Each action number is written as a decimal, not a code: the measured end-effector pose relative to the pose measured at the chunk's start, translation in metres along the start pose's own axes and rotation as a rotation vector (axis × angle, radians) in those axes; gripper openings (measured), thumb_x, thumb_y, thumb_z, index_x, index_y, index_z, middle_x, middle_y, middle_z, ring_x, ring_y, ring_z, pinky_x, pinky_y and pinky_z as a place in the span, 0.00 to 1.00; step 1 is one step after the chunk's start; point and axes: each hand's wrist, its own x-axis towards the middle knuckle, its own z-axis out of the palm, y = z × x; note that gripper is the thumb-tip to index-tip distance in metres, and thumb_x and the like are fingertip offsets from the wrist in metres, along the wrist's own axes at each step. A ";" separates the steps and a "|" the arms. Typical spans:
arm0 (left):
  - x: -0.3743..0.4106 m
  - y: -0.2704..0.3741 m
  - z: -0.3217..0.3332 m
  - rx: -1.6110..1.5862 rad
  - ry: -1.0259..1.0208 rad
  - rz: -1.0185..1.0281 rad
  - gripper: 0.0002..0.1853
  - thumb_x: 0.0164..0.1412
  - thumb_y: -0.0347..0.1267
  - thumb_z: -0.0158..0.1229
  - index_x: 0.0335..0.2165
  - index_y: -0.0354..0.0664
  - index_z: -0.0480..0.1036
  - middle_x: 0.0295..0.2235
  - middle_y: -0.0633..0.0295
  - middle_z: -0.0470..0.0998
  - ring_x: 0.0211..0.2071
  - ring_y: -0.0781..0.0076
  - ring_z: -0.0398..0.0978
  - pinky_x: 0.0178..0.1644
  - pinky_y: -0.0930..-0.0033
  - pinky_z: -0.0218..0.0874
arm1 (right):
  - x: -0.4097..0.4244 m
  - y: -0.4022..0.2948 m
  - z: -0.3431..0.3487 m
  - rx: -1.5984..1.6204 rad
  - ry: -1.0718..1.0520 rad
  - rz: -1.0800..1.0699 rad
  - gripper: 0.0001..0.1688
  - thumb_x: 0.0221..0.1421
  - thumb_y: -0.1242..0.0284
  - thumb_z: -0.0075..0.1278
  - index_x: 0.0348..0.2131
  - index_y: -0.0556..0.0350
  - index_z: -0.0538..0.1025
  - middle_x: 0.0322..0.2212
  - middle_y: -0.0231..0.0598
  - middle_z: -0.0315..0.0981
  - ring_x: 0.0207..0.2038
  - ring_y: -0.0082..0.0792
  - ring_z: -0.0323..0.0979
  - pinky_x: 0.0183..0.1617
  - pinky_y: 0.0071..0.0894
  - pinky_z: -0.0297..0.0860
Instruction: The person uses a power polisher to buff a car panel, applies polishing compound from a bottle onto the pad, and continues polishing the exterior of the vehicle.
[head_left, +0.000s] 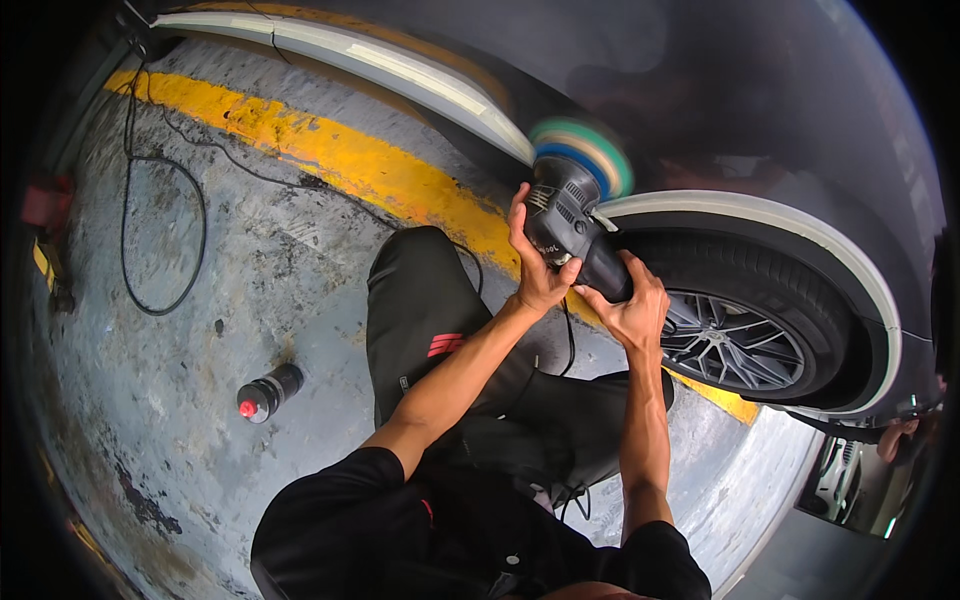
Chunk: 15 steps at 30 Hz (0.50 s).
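Both my hands hold a black electric car polisher (564, 217). My left hand (536, 259) wraps round its body near the head, fingers partly hidden behind it. My right hand (636, 304) grips the rear handle. The round foam polishing pad (592, 154), green, cream and blue, looks blurred by spinning and lies against the dark car body panel (720, 112), between the sill and the front of the wheel arch. Pale masking tape (420, 75) runs along the sill trim, and more tape (810, 225) lines the wheel arch.
A tyre with a multi-spoke alloy wheel (716, 337) is at the right. A black cable (202, 217) loops over the grey floor and the yellow painted line (322, 139). A black bottle with a red cap (270, 392) lies to my left. Part of another person (892, 439) shows at far right.
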 end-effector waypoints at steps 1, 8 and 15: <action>-0.002 0.000 0.002 0.001 -0.005 0.004 0.62 0.64 0.64 0.60 0.73 0.50 0.29 0.73 0.37 0.40 0.70 0.39 0.51 0.70 0.41 0.53 | -0.002 0.003 -0.001 -0.001 0.006 -0.004 0.49 0.36 0.44 0.76 0.48 0.60 0.80 0.38 0.49 0.83 0.40 0.53 0.82 0.45 0.47 0.74; -0.007 0.006 0.010 0.022 -0.014 0.029 0.61 0.64 0.62 0.61 0.73 0.49 0.29 0.73 0.37 0.39 0.70 0.38 0.51 0.70 0.39 0.53 | -0.006 0.010 -0.012 -0.012 0.000 -0.004 0.49 0.37 0.43 0.76 0.48 0.60 0.80 0.39 0.49 0.84 0.40 0.53 0.82 0.46 0.46 0.74; -0.010 0.000 0.005 -0.003 0.003 0.030 0.61 0.63 0.59 0.64 0.73 0.48 0.33 0.72 0.35 0.41 0.70 0.34 0.50 0.71 0.35 0.50 | -0.008 0.017 0.004 0.034 -0.010 0.007 0.49 0.37 0.43 0.75 0.49 0.59 0.80 0.40 0.50 0.84 0.42 0.55 0.82 0.48 0.48 0.75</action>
